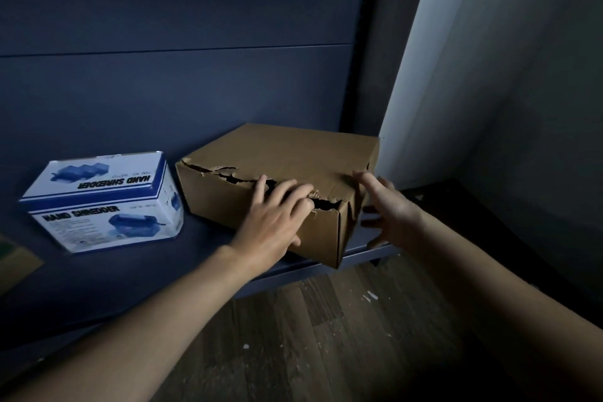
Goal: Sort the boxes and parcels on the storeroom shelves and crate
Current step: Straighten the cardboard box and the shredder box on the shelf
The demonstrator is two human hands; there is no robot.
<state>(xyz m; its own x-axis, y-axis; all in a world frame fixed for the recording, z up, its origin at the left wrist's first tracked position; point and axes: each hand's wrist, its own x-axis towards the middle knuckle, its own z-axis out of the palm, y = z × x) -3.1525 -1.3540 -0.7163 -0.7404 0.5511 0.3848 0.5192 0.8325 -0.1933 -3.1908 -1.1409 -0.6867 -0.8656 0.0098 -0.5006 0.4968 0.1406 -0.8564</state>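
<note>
Torn cardboard box (277,153) on shelf (202,248): my left hand (274,215) flat-fingered on its front, right hand (388,206) spread wide beside it; next, I judge, grip both ends to lift.

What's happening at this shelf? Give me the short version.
A person has both bare hands at a torn brown cardboard box. The left hand lies over its ripped front top edge, and the right hand, fingers spread, is at the box's right end. The box sits on the dark blue shelf, its near corner seemingly jutting past the front edge. A blue-and-white Hand Shredder box stands apart to its left, untouched.
</note>
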